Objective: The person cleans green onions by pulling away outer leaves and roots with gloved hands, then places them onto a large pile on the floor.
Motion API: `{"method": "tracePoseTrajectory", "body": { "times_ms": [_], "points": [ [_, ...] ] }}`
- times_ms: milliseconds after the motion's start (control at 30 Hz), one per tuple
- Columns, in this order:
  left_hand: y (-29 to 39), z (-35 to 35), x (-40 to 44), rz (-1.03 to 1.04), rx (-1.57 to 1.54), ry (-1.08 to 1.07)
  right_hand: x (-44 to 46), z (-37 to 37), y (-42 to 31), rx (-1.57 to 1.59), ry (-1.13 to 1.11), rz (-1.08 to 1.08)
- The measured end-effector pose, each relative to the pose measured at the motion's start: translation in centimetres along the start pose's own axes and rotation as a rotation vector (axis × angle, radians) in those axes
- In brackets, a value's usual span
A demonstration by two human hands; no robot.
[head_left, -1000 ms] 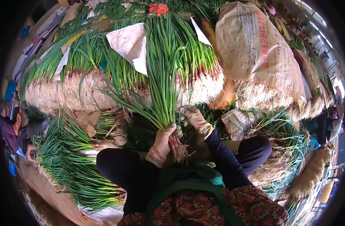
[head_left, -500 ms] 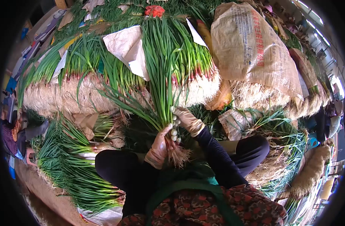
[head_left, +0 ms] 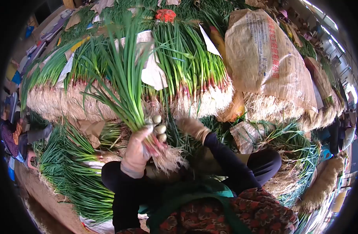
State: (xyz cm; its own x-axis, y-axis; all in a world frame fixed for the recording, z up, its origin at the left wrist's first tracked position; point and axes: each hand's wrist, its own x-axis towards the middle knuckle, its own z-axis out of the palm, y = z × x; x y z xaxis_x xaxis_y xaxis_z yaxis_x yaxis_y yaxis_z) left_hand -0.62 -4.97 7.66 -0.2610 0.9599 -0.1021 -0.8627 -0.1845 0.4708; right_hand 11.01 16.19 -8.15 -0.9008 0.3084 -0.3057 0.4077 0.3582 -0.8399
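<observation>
Before the stack [head_left: 204, 102], the onion bunch [head_left: 131, 95] has shifted left.

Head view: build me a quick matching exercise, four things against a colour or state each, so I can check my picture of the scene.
Things
1. left hand
2. right hand
3. stalk bunch
4. printed sack

Colour or state
A. tan, with red lettering
B. blurred, holding no stalks
C. green leaves, pale roots
D. gripping stalks

Pairs: 1-D, 2-B, 3-C, 4-A
</observation>
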Motion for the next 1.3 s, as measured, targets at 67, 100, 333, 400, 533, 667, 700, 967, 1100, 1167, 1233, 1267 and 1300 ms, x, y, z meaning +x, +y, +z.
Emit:
{"method": "tracePoseTrajectory", "body": {
  "times_ms": [67,100,333,400,533,667,700,967,1100,1167,1233,1267,1300],
  "points": [
    [-0.3,-4.3,2.7,0.066,0.001,0.124,2.5,-4.2,-3.1,0.133,0.400,-0.002],
    [-0.9,-5.8,3.8,0.009,-0.124,0.095,4.9,-5.1,-1.9,0.005,0.679,-0.105],
    [-3.9,-11.2,5.8,-0.026,-0.153,0.082,4.8,-7.7,-9.9,-0.372,0.260,0.256],
    [-4.0,-7.4,5.8,0.042,0.127,0.399,2.8,-5.2,-7.5,-0.373,0.374,0.098],
    [-4.2,-7.2,5.7,-0.194,0.333,0.371,-3.1,1.0,-7.5,-0.318,0.144,-0.176],
    [-5.6,-7.8,5.5,-0.124,0.493,0.384,-1.3,0.3,-1.3,0.654,0.073,-0.052],
    [-6.0,-7.3,5.6,-0.075,0.442,0.405,-0.9,-0.6,-2.9,0.698,0.123,0.026],
    [-6.9,-7.6,5.3,-0.135,0.498,0.525,4.4,2.8,-5.4,1.430,0.388,-0.061],
    [-6.2,-7.2,5.0,-0.112,0.188,0.329,5.0,2.2,-3.3,1.870,-0.066,-0.150],
    [-5.4,-6.0,4.4,-0.032,-0.036,0.190,5.0,0.4,-3.8,1.660,-0.017,-0.135],
    [-3.6,-5.5,3.8,0.033,-0.095,0.080,6.8,0.6,-0.4,0.458,0.279,-0.703],
    [-3.1,-6.1,3.5,0.104,-0.156,0.066,7.0,0.9,1.2,-0.180,0.390,-0.895],
    [-2.3,-5.9,3.4,0.095,-0.153,0.088,3.9,0.1,-0.2,-0.039,-0.213,-0.215]
  ]
}}
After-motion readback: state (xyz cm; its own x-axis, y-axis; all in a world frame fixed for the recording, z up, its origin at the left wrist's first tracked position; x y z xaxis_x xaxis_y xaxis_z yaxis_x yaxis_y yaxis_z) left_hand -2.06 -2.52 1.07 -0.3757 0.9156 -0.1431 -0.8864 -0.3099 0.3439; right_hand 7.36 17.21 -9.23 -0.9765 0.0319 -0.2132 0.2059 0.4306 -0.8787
